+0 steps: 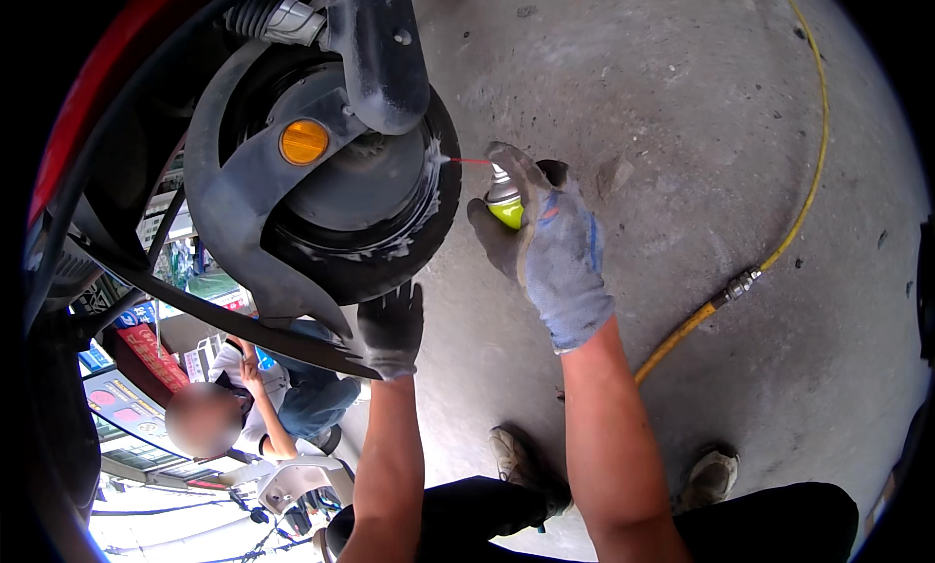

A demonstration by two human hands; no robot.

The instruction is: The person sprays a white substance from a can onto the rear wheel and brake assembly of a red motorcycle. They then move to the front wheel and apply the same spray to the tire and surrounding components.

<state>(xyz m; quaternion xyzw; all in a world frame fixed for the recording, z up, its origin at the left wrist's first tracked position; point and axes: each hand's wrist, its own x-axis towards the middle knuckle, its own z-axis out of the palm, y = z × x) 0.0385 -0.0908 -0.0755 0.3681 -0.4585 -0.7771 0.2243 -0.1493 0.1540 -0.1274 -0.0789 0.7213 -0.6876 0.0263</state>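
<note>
My right hand (550,237), in a grey work glove, is wrapped round a spray can (505,210) with a yellow-green body and a silver top. A thin red straw (469,161) runs from its nozzle to the tyre's sidewall. White foam (429,198) lies along the rim edge of the black scooter wheel (446,212). Below the wheel, my left hand (392,327), in a dark-palmed glove, rests against the tyre's lower edge with its fingers stretched out. An orange round reflector (304,142) sits on the black mudguard bracket (234,188) over the wheel.
A yellow air hose (813,173) with a metal coupling (742,283) curves over the concrete floor (682,105) at the right. Another person (278,393) sits at the lower left near a light-coloured scooter (307,480). My shoes (709,477) stand below. A grey shock-absorber leg (387,56) hangs above the wheel.
</note>
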